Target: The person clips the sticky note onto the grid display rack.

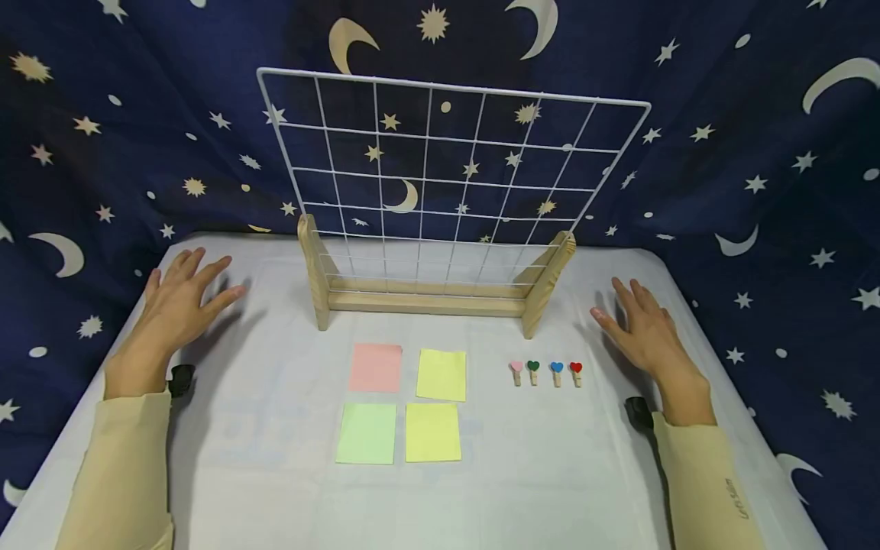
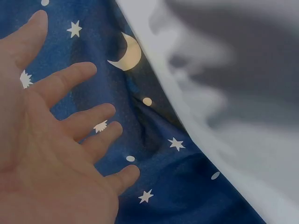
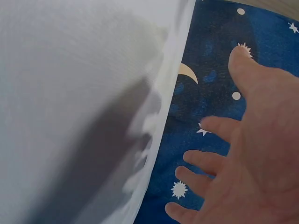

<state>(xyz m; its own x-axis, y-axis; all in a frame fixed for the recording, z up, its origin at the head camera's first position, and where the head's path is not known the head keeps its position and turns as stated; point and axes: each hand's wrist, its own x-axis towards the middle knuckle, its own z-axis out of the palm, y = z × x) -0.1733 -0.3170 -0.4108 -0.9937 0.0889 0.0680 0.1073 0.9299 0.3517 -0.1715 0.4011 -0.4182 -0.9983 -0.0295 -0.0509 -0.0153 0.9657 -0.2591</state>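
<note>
A person's left hand (image 1: 180,296) and right hand (image 1: 641,328) are lying flat with fingers spread apart, gripping nothing, at the left and right edges of a white table (image 1: 275,489). Between them, a white wire grid (image 1: 440,176) is standing upright in its wooden stand (image 1: 426,299) at the far side. Nearer, four sticky notes (image 1: 404,401) are lying in a square, with four heart-topped clips (image 1: 546,372) lining up just to their right.

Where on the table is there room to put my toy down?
Bare cloth lies between the left hand and the sticky notes, and along the table's near edge. It is crowded around the notes, the heart clips and the grid stand.
</note>
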